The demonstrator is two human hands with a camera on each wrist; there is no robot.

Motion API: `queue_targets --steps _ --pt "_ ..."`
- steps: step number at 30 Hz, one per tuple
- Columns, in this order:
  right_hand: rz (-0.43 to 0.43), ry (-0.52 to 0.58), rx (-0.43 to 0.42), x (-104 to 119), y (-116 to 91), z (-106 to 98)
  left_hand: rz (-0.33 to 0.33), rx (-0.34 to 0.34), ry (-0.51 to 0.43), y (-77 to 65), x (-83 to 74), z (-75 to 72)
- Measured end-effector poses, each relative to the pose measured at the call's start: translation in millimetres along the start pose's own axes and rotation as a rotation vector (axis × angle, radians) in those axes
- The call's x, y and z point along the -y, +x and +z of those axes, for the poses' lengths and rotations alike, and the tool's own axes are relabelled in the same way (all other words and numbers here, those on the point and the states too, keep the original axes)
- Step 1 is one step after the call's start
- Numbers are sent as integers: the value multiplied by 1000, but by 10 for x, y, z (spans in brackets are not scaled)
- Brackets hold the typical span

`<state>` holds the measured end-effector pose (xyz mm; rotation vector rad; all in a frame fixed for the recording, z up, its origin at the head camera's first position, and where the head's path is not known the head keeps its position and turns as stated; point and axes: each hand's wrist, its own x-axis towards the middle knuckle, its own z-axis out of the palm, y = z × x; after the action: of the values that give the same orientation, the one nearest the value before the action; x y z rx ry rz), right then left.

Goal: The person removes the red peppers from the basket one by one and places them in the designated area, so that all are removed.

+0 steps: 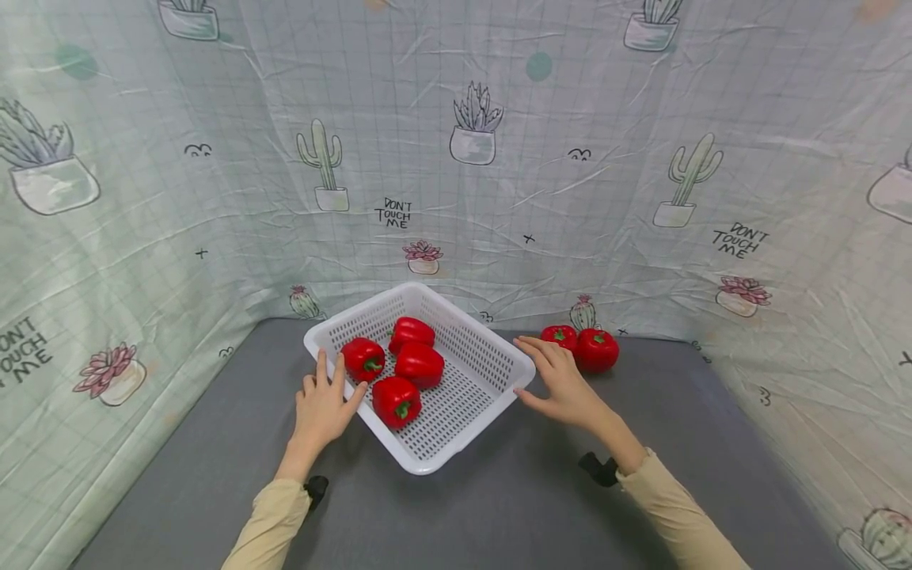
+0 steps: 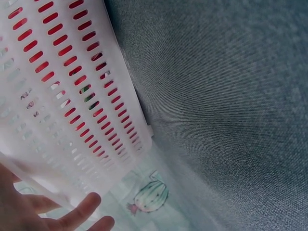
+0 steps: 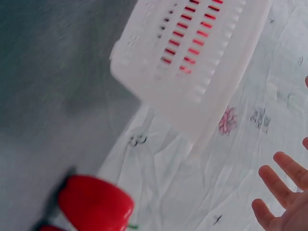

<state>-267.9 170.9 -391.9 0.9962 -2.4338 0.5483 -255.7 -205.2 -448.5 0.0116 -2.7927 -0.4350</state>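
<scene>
A white plastic basket (image 1: 473, 431) with slotted walls sits turned cornerwise on the grey table. Several red bell peppers lie inside it, among them one front pepper (image 1: 396, 401) with a green stem. My left hand (image 1: 321, 408) is at the basket's left rim, fingers spread and fairly straight, thumb reaching toward the inside. At the right corner, my right hand (image 1: 566, 388) has its fingers extended and thumb apart; the right wrist view shows its fingertips off the basket wall (image 3: 168, 96). Through the slots of the wall (image 2: 110, 115), red shows in the left wrist view.
Two more red bell peppers stand outside the basket, behind the right hand: a nearer pepper (image 1: 597, 351) and another pepper (image 1: 559, 336) beside it. A pale curtain (image 1: 399, 158) printed with cactus drawings encloses the grey table (image 1: 499, 514) at the back and sides.
</scene>
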Motion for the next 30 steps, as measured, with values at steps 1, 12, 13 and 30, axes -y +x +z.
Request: queue_targets --steps 1,12,13,30 --pt "0 4 6 28 30 19 -1 3 0 4 -1 -1" --pt "-54 11 81 299 335 259 -21 47 -15 15 -8 -25" --pt "-59 14 87 318 358 282 -23 51 -14 15 -8 -25" --pt "-40 19 222 498 377 539 -11 61 -6 7 -18 -35"
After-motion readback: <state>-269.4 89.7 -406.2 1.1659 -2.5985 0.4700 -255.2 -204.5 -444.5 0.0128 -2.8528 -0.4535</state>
